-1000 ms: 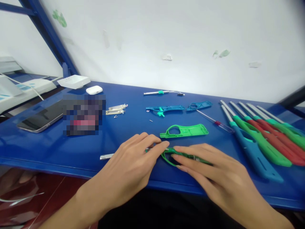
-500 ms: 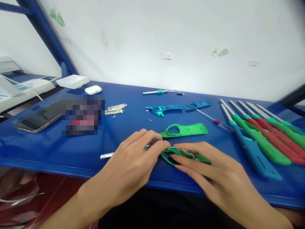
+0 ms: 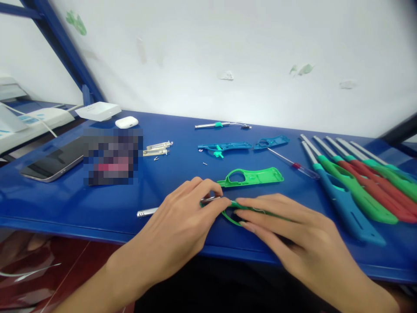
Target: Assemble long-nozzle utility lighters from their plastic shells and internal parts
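Near the front edge of the blue table, both hands are closed on a green lighter half (image 3: 232,218), a long gas lighter's shell. My left hand (image 3: 184,221) pinches its neck end, where a metal tube (image 3: 147,212) sticks out to the left. My right hand (image 3: 283,226) grips the handle end, and a thin wire shows under its fingers. Fingers hide most of the shell's inside. Just behind lies the other green shell half (image 3: 260,177), inner side up.
Several assembled lighters (image 3: 355,191) lie at the right, beside a screwdriver (image 3: 302,169). Blue shell halves (image 3: 224,147), a loose metal tube (image 3: 208,125) and clear fuel tanks (image 3: 158,149) lie farther back. A phone (image 3: 55,158) and white earbud case (image 3: 127,122) are at the left.
My right hand's fingers have shifted slightly over the green shell, covering more of the wire and handle. My left hand has barely moved.
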`<state>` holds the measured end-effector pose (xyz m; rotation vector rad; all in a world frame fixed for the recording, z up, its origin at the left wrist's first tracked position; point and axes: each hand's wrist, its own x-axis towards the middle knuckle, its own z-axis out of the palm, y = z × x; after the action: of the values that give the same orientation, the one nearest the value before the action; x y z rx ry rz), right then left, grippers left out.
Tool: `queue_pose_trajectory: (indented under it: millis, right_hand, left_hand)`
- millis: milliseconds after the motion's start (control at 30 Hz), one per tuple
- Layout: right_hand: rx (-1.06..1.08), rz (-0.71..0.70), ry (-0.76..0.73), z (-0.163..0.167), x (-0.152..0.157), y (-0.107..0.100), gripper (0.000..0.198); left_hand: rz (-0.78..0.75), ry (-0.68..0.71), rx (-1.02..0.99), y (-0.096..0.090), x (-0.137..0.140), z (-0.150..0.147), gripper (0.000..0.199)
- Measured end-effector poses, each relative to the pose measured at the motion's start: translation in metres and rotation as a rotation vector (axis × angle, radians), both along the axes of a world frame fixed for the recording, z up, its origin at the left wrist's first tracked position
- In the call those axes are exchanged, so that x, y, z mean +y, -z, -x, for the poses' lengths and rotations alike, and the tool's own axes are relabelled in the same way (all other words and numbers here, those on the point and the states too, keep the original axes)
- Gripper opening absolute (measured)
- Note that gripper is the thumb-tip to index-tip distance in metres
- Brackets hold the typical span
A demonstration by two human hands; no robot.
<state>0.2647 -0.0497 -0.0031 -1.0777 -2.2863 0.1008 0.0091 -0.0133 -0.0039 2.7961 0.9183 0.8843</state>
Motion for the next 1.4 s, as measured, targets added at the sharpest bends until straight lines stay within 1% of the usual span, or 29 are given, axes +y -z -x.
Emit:
queue_pose_trajectory:
  millis: [100,233,367,633,733,800,833,867,933,1000,1033,1133,1400]
  right_hand:
    - [0.007,-0.022,0.006,0.0,0.0,0.0,0.027]
    - [0.01,-0.01,0.003,0.0,0.0,0.001,0.027]
    - [0.012,0.023,0.002,-0.001,0.0,0.0,0.027]
    - [0.02,0.061,-0.001,0.002,0.001,-0.002,0.026]
    - [0.044,0.092,0.05,0.0,0.0,-0.005,0.035]
    - [0.032,0.092,0.127,-0.006,-0.001,-0.007,0.046]
    - [0.011,0.084,0.158,-0.01,-0.001,-0.008,0.048]
    - [-0.015,0.078,0.175,-0.014,-0.001,-0.009,0.045]
    - [-0.055,0.086,0.169,-0.023,-0.001,-0.009,0.031]
    - [-0.048,0.098,0.143,-0.029,-0.001,-0.009,0.019]
    - [-0.033,0.103,0.137,-0.031,0.0,-0.008,0.018]
    - [0.012,0.124,0.137,-0.033,0.0,-0.006,0.015]
    - [0.075,0.165,0.132,-0.033,0.003,-0.006,0.016]
  left_hand:
    - [-0.003,-0.015,0.016,-0.001,-0.001,-0.001,0.037]
    - [0.006,-0.04,0.065,-0.002,-0.002,-0.004,0.035]
    - [-0.044,-0.039,0.091,-0.001,0.0,-0.01,0.03]
    - [-0.058,-0.046,0.058,-0.001,0.007,-0.02,0.022]
    - [-0.031,-0.043,0.03,-0.002,0.009,-0.022,0.021]
    - [-0.013,-0.042,0.015,-0.003,0.009,-0.024,0.022]
    - [-0.009,-0.041,0.01,-0.003,0.009,-0.024,0.022]
    - [-0.009,-0.038,0.007,-0.004,0.009,-0.025,0.022]
    - [-0.014,-0.033,0.01,-0.004,0.009,-0.026,0.022]
    - [-0.026,-0.033,0.025,-0.005,0.008,-0.027,0.022]
    - [-0.033,-0.036,0.033,-0.005,0.008,-0.027,0.022]
    - [-0.049,-0.049,0.042,-0.004,0.007,-0.027,0.021]
    - [-0.057,-0.033,-0.023,-0.003,0.008,-0.03,0.02]
